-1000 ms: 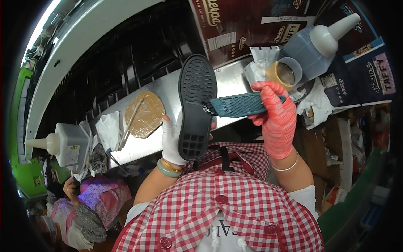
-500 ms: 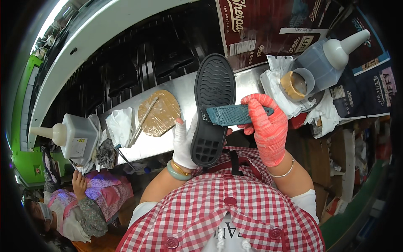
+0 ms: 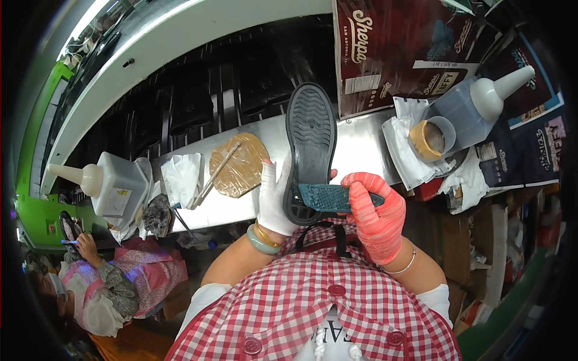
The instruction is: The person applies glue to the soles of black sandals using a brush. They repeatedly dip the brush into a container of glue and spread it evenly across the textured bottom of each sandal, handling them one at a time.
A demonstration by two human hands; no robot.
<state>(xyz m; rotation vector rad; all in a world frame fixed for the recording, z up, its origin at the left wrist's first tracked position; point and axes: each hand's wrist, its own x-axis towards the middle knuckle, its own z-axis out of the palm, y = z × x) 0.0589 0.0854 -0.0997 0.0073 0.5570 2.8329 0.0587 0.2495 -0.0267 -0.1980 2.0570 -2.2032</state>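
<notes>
My left hand, in a white glove, grips a black shoe sole at its heel end, tread side facing me, toe pointing away. With my right hand, in a red-orange glove, I hold a teal textured brush-like block flat across the heel of the sole. Both hands are close to my chest, over the front edge of a metal work table.
On the table lie a round brown pad with a stick, a white cloth, a small tub of brown glue and two squeeze bottles. Dark printed boxes stand behind. A seated person is at lower left.
The view has shifted a little. The teal block has slid down the sole from its middle toward the heel, while my left hand keeps holding the sole.
</notes>
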